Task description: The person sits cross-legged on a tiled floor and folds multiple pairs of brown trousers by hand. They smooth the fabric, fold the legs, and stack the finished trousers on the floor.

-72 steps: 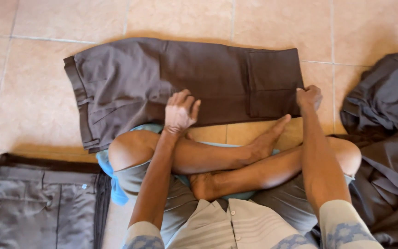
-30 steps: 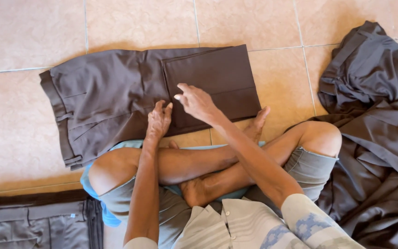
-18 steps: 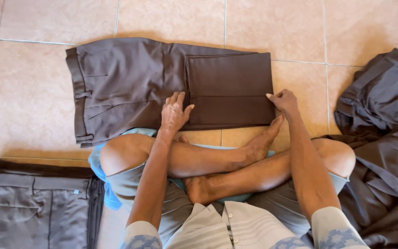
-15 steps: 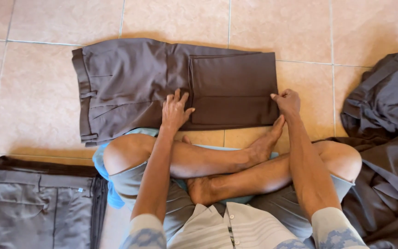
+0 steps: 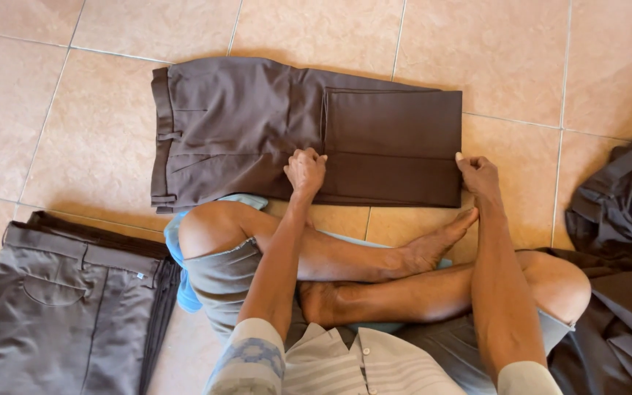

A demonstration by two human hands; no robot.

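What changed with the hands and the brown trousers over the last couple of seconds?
The right hand swung in over the trousers, laying the legs back as a folded panel, then returned to the fold's right edge. The left hand shifted slightly from the lower edge up onto the cloth by the panel's left side, fingers curled. The pile at left and the heap at right stayed put.

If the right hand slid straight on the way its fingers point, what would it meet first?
The right hand sits at the folded edge of the brown trousers, fingers aimed up the frame. Going on, it likely follows that edge onto the bare tiled floor.
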